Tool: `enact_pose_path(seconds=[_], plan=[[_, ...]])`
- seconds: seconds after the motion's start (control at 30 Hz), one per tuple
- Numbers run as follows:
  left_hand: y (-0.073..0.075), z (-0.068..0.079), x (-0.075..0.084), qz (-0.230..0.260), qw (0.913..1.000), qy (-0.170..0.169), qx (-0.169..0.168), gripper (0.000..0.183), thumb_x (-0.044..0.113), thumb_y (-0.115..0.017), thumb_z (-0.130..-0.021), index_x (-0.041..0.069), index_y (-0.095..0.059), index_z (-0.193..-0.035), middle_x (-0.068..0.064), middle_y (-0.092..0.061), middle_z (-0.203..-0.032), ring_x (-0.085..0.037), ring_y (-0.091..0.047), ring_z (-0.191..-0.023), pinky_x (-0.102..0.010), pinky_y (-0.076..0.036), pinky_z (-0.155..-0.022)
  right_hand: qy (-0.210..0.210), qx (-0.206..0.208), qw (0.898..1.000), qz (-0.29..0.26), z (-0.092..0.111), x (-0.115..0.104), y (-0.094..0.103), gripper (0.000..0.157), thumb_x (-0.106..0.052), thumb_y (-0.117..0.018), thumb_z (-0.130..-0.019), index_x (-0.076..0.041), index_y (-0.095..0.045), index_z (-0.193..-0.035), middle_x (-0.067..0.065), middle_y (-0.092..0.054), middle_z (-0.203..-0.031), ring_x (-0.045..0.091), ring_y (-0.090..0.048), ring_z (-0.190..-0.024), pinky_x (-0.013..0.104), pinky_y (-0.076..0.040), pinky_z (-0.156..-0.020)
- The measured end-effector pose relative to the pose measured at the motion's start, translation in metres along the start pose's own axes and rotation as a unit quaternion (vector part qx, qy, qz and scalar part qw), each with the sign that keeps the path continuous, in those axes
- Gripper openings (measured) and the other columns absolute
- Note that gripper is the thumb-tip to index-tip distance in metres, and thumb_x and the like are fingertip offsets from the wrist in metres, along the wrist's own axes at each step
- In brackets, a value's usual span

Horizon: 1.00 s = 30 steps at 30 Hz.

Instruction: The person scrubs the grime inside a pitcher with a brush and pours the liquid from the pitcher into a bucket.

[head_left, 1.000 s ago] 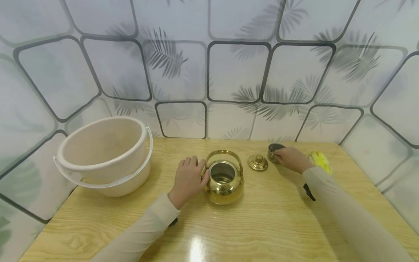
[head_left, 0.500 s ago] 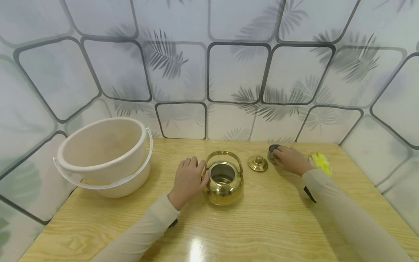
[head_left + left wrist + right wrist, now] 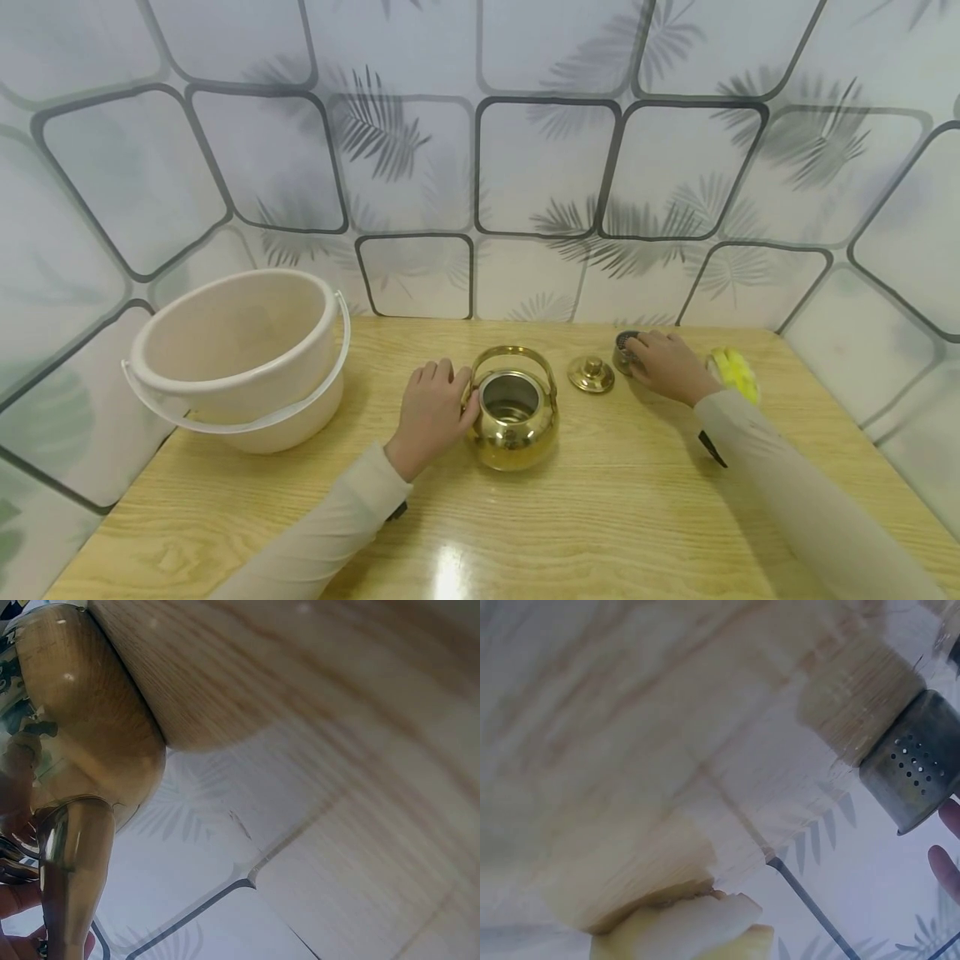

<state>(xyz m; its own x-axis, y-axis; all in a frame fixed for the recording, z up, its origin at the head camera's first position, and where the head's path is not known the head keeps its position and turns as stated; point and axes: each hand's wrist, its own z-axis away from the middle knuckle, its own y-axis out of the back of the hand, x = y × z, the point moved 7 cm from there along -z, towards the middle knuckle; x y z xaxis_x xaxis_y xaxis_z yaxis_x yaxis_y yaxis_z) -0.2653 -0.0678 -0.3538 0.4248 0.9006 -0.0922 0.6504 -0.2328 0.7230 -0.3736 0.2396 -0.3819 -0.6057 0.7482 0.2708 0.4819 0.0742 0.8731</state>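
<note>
A shiny brass kettle (image 3: 513, 446) stands uncovered in the middle of the table, its hoop handle upright. My left hand (image 3: 431, 412) holds it at the left side, thumb against the body. In the left wrist view, fingertips (image 3: 22, 900) show behind and on both sides of the tapering spout (image 3: 75, 862). Toward the back right, my right hand (image 3: 675, 367) pinches the rim of a small metal strainer (image 3: 621, 358), which stands on the table. Round holes cover part of the strainer's wall (image 3: 915, 765) in the right wrist view. Part of the right hand's grip is hidden.
Between kettle and strainer lies the brass lid (image 3: 591, 375), knob up. A yellow and whitish lump (image 3: 737, 375) sits behind the right wrist. Pale buckets or basins (image 3: 240, 400), one tilted in another, stand at the left. A patterned wall (image 3: 547, 167) closes off the back.
My right hand has shifted slightly, its fingers coming further over the strainer's rim. The left hand and kettle have not visibly moved.
</note>
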Motion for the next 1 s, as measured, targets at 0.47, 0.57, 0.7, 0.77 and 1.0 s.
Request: enact_pose_path(seconds=[0.47, 0.57, 0.7, 0.77, 1.0], plan=[[0.002, 0.000, 0.000, -0.001, 1.0000, 0.001, 0.008, 0.018, 0.028, -0.060, -0.083, 0.011, -0.061, -0.089, -0.003, -0.050, -0.072, -0.019, -0.048, -0.064, -0.033, -0.044, -0.062, -0.010, 0.035, 0.999, 0.023, 0.008, -0.010, 0.031, 0.029, -0.016, -0.075, -0.071, -0.004, -0.057, -0.091, 0.010, -0.057, -0.077, 0.027, -0.057, -0.069, 0.042, -0.047, -0.058], [0.003, 0.000, 0.000, 0.001, 1.0000, 0.001, 0.008, 0.018, 0.028, -0.061, -0.083, 0.011, -0.061, -0.088, -0.004, -0.050, -0.072, -0.019, -0.048, -0.064, -0.033, -0.044, -0.062, -0.013, 0.044, 0.999, 0.022, 0.012, -0.015, 0.043, 0.029, -0.015, -0.074, -0.071, -0.003, -0.058, -0.091, 0.010, -0.056, -0.076, 0.027, -0.056, -0.069, 0.043, -0.046, -0.057], [0.003, 0.000, 0.000, 0.004, 1.0000, 0.003, 0.005, 0.018, 0.028, -0.061, -0.083, 0.011, -0.061, -0.089, -0.004, -0.050, -0.073, -0.019, -0.048, -0.064, -0.033, -0.044, -0.062, -0.017, 0.050, 0.998, 0.025, 0.017, -0.019, 0.058, 0.032, -0.013, -0.075, -0.069, -0.002, -0.060, -0.095, 0.011, -0.057, -0.078, 0.027, -0.056, -0.068, 0.043, -0.046, -0.057], [0.002, 0.000, 0.000, 0.004, 1.0000, 0.003, 0.003, 0.018, 0.028, -0.061, -0.083, 0.011, -0.061, -0.089, -0.004, -0.051, -0.073, -0.019, -0.048, -0.064, -0.033, -0.044, -0.062, -0.018, 0.054, 0.998, 0.028, 0.020, -0.021, 0.065, 0.035, -0.013, -0.075, -0.068, -0.001, -0.061, -0.097, 0.012, -0.057, -0.079, 0.027, -0.056, -0.068, 0.044, -0.046, -0.057], [0.002, 0.000, 0.000, 0.002, 1.0000, 0.002, 0.004, 0.019, 0.028, -0.061, -0.083, 0.010, -0.061, -0.090, -0.004, -0.051, -0.073, -0.019, -0.048, -0.065, -0.032, -0.044, -0.062, -0.019, 0.071, 0.997, 0.027, 0.038, -0.021, 0.083, 0.036, -0.012, -0.072, -0.067, 0.002, -0.060, -0.098, 0.014, -0.061, -0.082, 0.030, -0.059, -0.070, 0.046, -0.046, -0.057]])
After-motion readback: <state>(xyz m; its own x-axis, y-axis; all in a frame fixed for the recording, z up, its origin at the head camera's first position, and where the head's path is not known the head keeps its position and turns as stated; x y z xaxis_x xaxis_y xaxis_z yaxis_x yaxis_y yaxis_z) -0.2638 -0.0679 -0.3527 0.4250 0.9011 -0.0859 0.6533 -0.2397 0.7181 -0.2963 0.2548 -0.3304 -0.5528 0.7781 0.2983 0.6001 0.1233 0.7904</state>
